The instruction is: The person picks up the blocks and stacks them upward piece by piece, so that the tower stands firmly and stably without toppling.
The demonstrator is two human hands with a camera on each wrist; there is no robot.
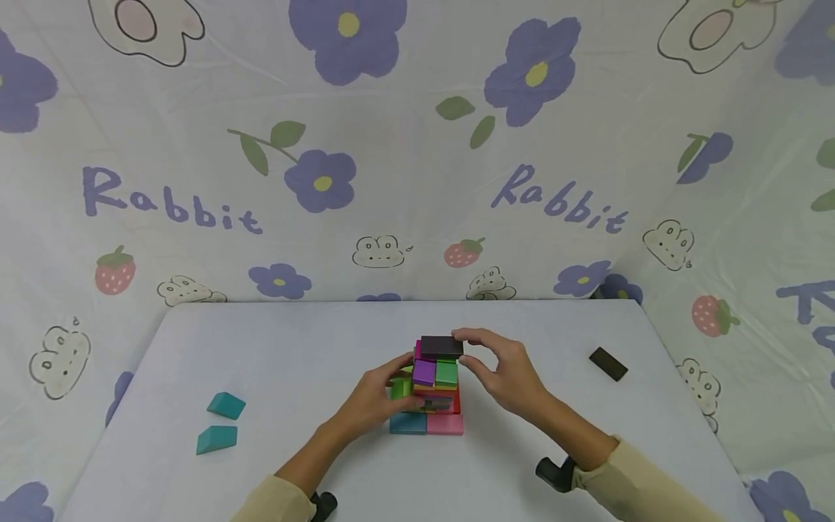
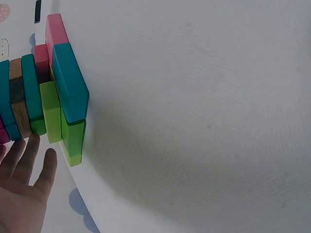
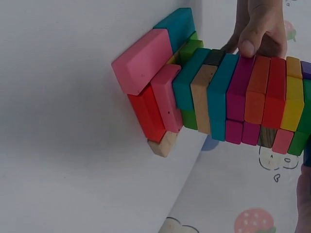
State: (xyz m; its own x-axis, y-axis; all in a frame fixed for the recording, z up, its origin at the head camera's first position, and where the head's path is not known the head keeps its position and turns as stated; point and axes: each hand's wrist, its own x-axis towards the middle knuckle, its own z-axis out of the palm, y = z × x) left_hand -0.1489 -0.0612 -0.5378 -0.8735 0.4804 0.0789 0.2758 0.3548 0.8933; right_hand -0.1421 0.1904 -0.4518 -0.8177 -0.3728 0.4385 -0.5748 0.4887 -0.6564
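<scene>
A tower of colourful blocks (image 1: 435,395) stands on the white table, with teal, pink, red and green blocks low down. Spread round its left side, my left hand (image 1: 373,403) has its thumb at the front and fingertips touching the side. The left wrist view shows fairly straight fingers (image 2: 24,160) against the stacked blocks (image 2: 31,94). My right hand (image 1: 505,364) pinches the right end of a black block (image 1: 441,346) at the tower's top, between thumb and index finger. In the right wrist view the tower (image 3: 233,92) appears sideways, and only the edge of my right hand (image 3: 304,194) shows.
Two teal wedge-shaped blocks (image 1: 222,424) lie on the table's left side. Another black block (image 1: 608,364) lies at the right. The white table (image 1: 313,341) meets a patterned cloth (image 1: 404,167) behind it. Dark devices (image 1: 556,475) sit at both wrists.
</scene>
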